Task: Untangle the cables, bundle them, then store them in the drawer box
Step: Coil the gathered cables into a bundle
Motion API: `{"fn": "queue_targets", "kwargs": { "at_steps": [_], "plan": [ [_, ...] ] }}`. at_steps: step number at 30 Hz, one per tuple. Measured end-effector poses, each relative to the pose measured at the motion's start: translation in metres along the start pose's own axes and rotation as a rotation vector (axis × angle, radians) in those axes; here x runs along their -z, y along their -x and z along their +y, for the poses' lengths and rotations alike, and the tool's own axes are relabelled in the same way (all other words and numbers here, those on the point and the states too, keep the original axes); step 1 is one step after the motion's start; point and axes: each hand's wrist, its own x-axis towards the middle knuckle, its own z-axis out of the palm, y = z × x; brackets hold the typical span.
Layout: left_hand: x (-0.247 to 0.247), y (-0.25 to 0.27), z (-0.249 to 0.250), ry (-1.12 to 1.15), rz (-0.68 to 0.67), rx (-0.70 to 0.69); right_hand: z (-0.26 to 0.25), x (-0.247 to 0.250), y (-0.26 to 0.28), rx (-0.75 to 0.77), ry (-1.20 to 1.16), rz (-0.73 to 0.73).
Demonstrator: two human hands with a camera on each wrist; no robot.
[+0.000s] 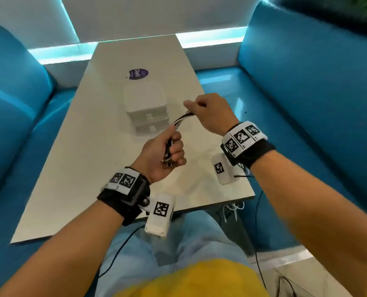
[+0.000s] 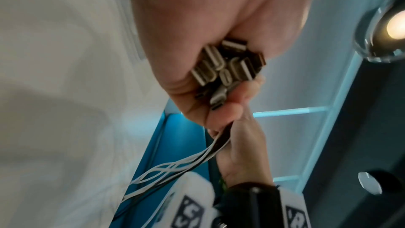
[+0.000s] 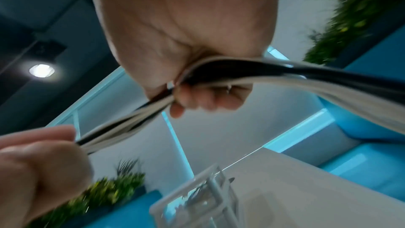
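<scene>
Cables [image 1: 181,120], mid-frame above the table [image 1: 75,159], run taut between left hand [image 1: 163,155], fisted round the plugs [image 2: 225,68], and right hand [image 1: 208,112], gripping the strands; bundling seems under way, coiling next, drawer box [image 1: 146,108] behind.

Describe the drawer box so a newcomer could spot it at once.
Find the long pale table between the blue sofas. The drawer box sits mid-table, just beyond both hands: a translucent white cube with two stacked front drawers, nearer than the flat purple sticker.

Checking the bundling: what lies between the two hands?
A short taut stretch of black and white cables runs from the left hand to the right hand; nothing else. Head and right wrist views show it.
</scene>
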Motion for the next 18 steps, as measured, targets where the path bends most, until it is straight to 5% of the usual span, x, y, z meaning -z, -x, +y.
{"fn": "queue_targets", "kwargs": {
  "at_steps": [7,12,18],
  "plan": [
    [0.040,0.007,-0.010,0.349,0.287,-0.018,-0.038,-0.058,0.058,0.261,-0.181,-0.096],
    [0.028,0.021,-0.007,0.422,0.261,-0.072,-0.058,-0.094,0.076,0.383,-0.102,-0.113],
    [0.035,0.022,0.005,0.494,0.212,0.012,-0.053,-0.113,0.062,0.439,0.083,0.053]
  ]
}}
